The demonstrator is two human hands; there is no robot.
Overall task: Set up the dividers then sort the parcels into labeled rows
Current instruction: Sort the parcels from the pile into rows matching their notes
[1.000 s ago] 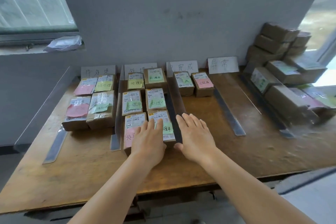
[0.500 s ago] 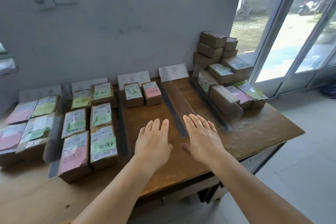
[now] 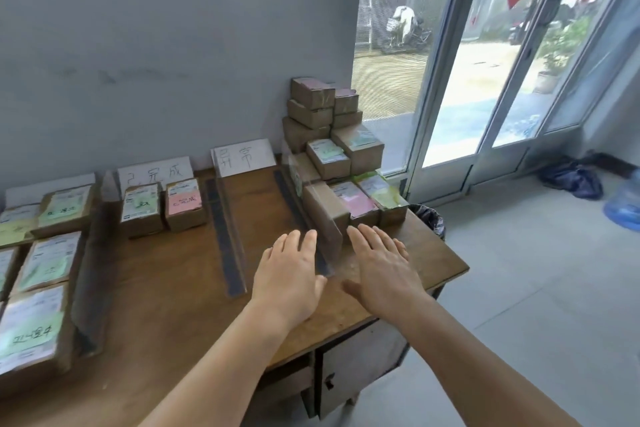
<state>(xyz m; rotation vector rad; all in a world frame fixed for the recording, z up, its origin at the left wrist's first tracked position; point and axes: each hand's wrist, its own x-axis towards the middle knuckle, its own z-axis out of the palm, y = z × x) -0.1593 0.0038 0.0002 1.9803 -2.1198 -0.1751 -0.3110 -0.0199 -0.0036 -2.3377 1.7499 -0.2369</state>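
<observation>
Head view of a brown wooden tabletop [image 3: 180, 291] against a grey wall. Both hands are spread flat, palms down, fingers straight and holding nothing. The left hand [image 3: 289, 276] is just left of the near end of a clear plastic divider with a dark base strip [image 3: 313, 229]; the right hand [image 3: 382, 269] is just right of it. Whether either hand touches the tabletop or the divider cannot be told. Beyond the right hand, right of this divider, is a stack of unsorted brown cardboard parcels [image 3: 332, 135], some with green or pink notes on top. A second clear divider [image 3: 227, 229] stands further left; the row between the two dividers is headed by a white handwritten label card [image 3: 244, 157]. Left of the second divider, two small parcels [image 3: 161, 206], one with a pink note, sit before another white label card [image 3: 156, 174]. More note-bearing parcels [image 3: 45, 260] fill the rows at the far left.
</observation>
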